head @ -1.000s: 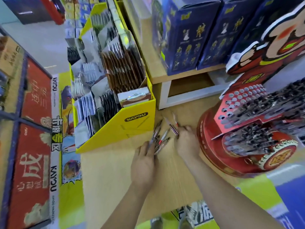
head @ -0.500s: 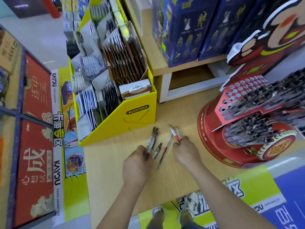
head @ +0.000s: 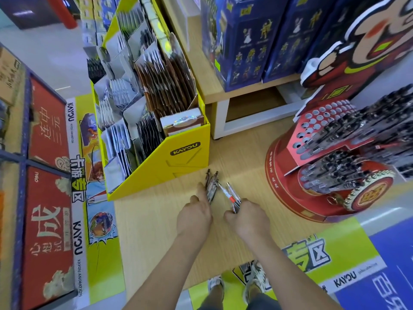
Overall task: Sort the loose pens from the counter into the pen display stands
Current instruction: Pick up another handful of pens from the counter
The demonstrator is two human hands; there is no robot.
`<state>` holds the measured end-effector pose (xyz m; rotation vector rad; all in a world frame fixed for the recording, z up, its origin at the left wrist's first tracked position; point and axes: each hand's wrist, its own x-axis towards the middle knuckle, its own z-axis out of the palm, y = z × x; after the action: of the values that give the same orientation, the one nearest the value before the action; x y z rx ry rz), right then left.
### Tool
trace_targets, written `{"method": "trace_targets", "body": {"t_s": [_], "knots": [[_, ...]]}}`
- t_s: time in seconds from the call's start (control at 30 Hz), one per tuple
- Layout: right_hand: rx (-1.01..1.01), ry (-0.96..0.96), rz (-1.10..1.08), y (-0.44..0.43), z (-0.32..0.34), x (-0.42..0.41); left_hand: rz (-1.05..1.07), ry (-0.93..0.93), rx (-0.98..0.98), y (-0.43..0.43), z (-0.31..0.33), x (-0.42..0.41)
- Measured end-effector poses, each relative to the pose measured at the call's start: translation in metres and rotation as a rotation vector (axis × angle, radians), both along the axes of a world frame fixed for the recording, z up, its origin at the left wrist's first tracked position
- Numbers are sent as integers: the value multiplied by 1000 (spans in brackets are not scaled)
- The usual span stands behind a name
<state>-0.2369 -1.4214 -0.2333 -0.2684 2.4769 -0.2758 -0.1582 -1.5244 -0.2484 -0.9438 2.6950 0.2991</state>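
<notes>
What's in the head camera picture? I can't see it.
Two hands handle loose pens on a wooden counter: the left hand rests on dark pens, the right hand grips red-and-white pens. A red pen stand stands right, a yellow box left.

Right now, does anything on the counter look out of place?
Only this: dark pens at the left hand and red-white pens in the right hand, out over the counter instead of in the red stand, which has empty holes.

Pale wood counter (head: 156, 231); white-legged wooden shelf (head: 209, 83) behind; light grey floor (head: 44, 50) far left.
</notes>
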Motion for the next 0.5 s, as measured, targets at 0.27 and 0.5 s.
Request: {"method": "trace_targets", "body": {"t_s": [0.27,0.5], "knots": [[-576,-551,-667,4,12,0,281,351,746,-7,7,-2],[-861,-694,-785,-14,39,18,312,661,869,18,36,-7]]}}
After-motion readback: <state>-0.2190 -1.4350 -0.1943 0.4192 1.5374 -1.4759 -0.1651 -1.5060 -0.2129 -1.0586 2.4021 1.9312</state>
